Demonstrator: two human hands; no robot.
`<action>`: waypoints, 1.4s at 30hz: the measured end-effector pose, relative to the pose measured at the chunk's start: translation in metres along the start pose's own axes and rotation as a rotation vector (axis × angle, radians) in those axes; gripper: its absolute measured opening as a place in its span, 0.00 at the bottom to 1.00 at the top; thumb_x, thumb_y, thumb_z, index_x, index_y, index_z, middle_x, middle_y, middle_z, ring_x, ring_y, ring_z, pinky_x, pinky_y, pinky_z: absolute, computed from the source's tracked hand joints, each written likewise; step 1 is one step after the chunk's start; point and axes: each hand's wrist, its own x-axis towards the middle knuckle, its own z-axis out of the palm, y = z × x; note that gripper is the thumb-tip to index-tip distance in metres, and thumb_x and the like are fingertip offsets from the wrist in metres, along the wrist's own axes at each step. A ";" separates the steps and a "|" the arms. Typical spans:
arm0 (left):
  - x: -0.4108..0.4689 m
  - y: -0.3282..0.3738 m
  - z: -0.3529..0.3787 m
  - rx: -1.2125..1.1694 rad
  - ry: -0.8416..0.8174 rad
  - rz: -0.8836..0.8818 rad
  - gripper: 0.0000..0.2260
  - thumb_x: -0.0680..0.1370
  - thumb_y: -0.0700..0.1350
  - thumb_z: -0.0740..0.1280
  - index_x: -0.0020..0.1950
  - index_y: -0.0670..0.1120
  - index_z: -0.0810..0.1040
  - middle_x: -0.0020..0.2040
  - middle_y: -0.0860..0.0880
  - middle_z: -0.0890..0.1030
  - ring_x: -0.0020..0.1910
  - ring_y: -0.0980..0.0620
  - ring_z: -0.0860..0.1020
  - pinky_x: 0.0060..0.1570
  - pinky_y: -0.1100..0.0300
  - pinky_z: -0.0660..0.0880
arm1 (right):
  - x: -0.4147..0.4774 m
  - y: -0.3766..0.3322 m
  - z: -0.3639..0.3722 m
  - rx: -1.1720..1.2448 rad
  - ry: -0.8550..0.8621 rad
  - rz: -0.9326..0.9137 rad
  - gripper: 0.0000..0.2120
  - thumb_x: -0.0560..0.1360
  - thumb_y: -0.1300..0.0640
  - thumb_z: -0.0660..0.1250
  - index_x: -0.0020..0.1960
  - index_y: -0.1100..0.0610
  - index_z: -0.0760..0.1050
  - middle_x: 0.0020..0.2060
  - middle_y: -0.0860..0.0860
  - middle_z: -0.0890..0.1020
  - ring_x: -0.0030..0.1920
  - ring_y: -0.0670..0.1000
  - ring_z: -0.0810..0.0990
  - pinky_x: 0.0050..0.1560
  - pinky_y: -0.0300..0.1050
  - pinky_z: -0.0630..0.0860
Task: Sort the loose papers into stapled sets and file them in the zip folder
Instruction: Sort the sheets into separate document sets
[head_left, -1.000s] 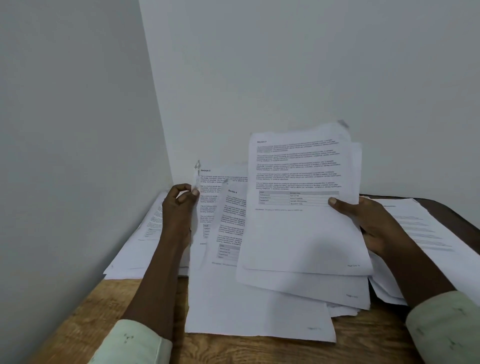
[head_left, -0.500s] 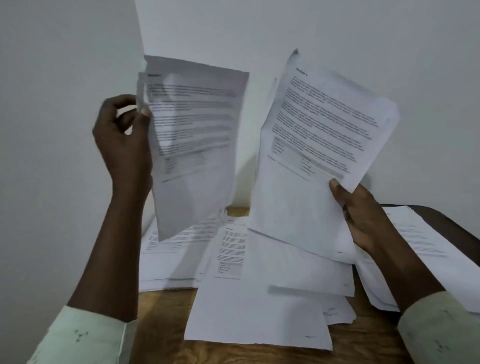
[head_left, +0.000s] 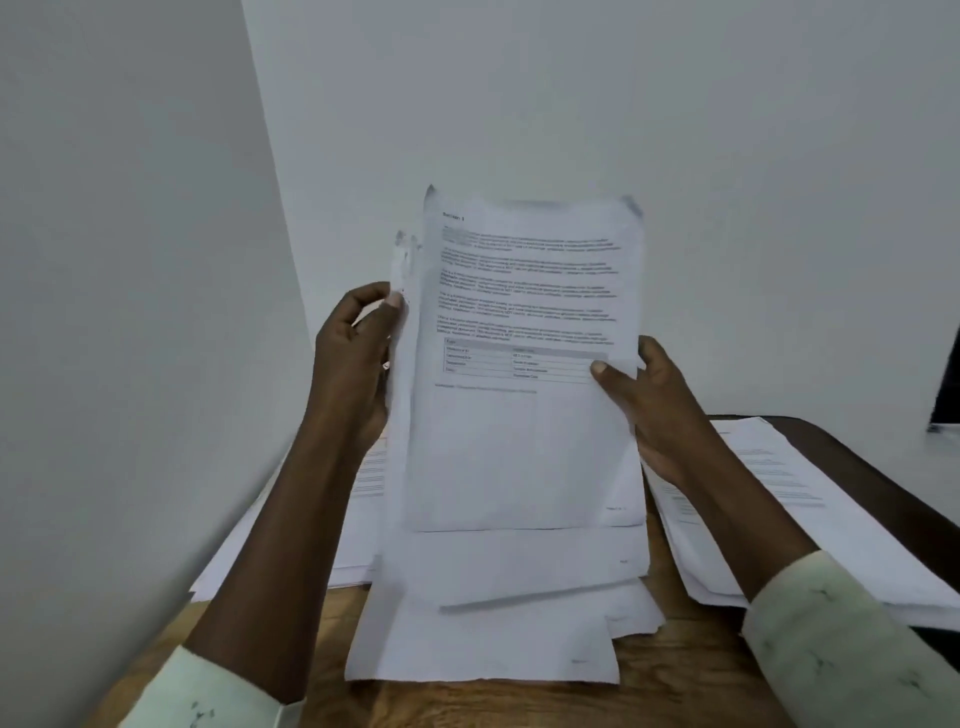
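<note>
I hold a bundle of printed sheets (head_left: 524, 364) upright over the wooden table (head_left: 691, 680). My left hand (head_left: 358, 364) grips the bundle's left edge, thumb on the front. My right hand (head_left: 654, 400) grips the right edge with the thumb pressed on the top page beside a small table of text. Several loose sheets (head_left: 483, 639) fan out beneath the bundle, their lower edges resting on the tabletop. No stapler or zip folder is in view.
A paper stack (head_left: 789, 509) lies on the table to the right, and another stack (head_left: 358, 519) lies at the left against the wall. White walls close in on the left and behind. A dark object (head_left: 948, 384) shows at the right edge.
My left hand has come down and rightward, bringing its separate sheets back against the pages in my right hand. The two groups are now together as one bundle, held lower.
</note>
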 end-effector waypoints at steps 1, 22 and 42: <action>-0.001 0.002 0.002 -0.030 -0.077 -0.035 0.16 0.80 0.54 0.65 0.62 0.46 0.78 0.54 0.51 0.84 0.46 0.52 0.82 0.43 0.58 0.77 | -0.001 -0.005 -0.004 -0.018 0.042 -0.027 0.15 0.75 0.61 0.72 0.58 0.49 0.74 0.58 0.54 0.82 0.58 0.55 0.82 0.63 0.60 0.76; -0.025 -0.069 0.016 0.296 -0.117 -0.119 0.11 0.74 0.46 0.75 0.55 0.51 0.81 0.52 0.52 0.86 0.52 0.51 0.84 0.51 0.57 0.78 | -0.021 0.006 -0.003 -0.442 -0.098 0.035 0.25 0.75 0.41 0.69 0.69 0.47 0.70 0.62 0.45 0.79 0.62 0.49 0.78 0.65 0.54 0.74; -0.026 -0.109 -0.002 0.270 -0.133 -0.545 0.15 0.79 0.31 0.62 0.65 0.36 0.75 0.59 0.38 0.82 0.56 0.37 0.81 0.58 0.43 0.78 | -0.030 0.014 -0.057 -1.282 0.127 0.322 0.08 0.71 0.64 0.65 0.36 0.60 0.68 0.38 0.54 0.74 0.35 0.51 0.76 0.29 0.38 0.68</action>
